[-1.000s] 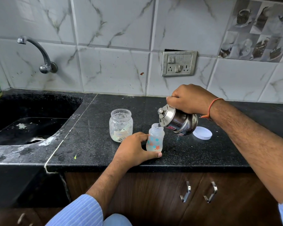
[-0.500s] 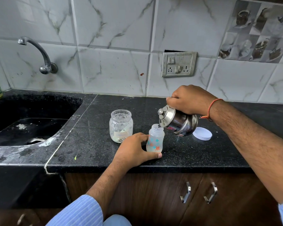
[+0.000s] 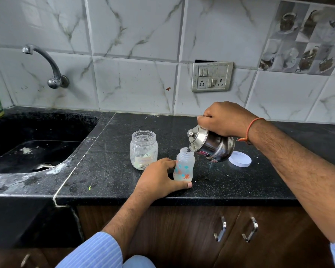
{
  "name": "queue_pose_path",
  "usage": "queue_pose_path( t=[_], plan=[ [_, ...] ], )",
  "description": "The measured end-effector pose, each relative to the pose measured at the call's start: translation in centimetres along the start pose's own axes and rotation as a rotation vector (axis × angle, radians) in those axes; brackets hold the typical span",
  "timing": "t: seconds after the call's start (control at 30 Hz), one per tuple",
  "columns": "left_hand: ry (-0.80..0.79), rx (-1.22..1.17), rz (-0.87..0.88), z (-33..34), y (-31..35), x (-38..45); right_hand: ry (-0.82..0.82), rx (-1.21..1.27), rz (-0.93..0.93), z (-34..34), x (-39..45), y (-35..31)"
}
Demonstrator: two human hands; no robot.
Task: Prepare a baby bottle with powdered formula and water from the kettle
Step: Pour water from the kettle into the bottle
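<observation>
Standing just left of the left hand's knuckles is the open formula jar (image 3: 143, 149) on the black counter (image 3: 108, 171). The left hand (image 3: 159, 178) curls its fingers and thumb round the baby bottle (image 3: 184, 165), which stands upright. Above the bottle's mouth, the right hand (image 3: 225, 118) grips the tilted steel kettle (image 3: 211, 145) from above, spout at the rim. Beyond the kettle lies a white lid (image 3: 240, 159).
</observation>
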State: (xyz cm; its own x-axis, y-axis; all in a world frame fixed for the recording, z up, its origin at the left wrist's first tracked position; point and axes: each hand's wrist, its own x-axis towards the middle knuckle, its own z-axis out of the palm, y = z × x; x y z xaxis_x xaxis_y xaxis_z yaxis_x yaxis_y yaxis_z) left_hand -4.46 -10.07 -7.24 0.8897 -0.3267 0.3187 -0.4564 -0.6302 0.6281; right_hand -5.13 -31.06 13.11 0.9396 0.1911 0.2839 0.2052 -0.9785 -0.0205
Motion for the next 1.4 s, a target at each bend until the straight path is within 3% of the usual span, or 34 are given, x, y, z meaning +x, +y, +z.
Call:
queue_pose_path(
  t=[0.63,0.83,1.03,1.4],
  plan=[
    [-0.020,-0.016,-0.001,-0.1,-0.1,0.0,0.032,0.134,0.028,0.6,-0.9,1.0],
    [-0.023,-0.013,-0.007,-0.1,0.0,0.1,0.090,0.383,0.114,2.5,-1.8,2.7],
    [-0.017,-0.016,-0.004,0.0,0.0,0.0,0.143,0.840,0.229,5.9,-3.5,4.5],
    [-0.009,-0.020,-0.001,-0.2,0.3,-0.2,0.256,1.265,0.653,13.7,-4.9,4.9]
  ],
)
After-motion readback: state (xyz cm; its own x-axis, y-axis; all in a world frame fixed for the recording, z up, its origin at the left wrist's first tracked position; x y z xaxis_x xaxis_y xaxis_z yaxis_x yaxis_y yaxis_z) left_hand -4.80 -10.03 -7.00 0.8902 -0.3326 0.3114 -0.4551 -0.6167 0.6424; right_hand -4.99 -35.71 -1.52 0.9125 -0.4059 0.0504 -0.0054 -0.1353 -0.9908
